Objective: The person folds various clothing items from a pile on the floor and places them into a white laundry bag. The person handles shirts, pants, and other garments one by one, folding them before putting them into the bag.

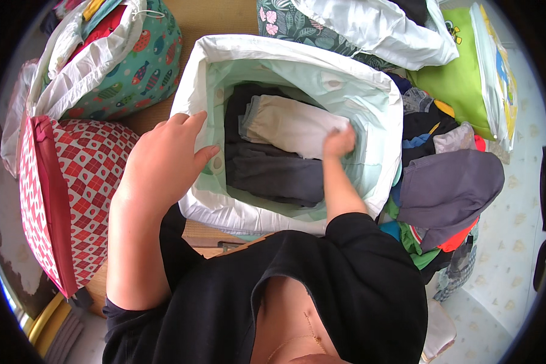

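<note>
A fabric laundry basket (295, 50) with a white lining folded over its rim stands in front of me. Inside it, a folded cream garment (291, 120) lies on dark cloth, and a folded dark grey garment (277, 175) lies beside it. My right hand (340, 142) reaches into the basket and is at the cream garment's right end. It is blurred with curled fingers, so a grip is not clear. At the basket's left rim is my left hand (170, 145), fingers apart, thumb over the inner edge, holding nothing.
A red-and-white patterned zip bag (88, 182) and a fish-print basket (136, 77) stand left. Behind is a leaf-print basket (295, 27); back right, a green bag (455, 77). A heap of clothes, with a dark grey garment (450, 191) on top, lies right of the basket.
</note>
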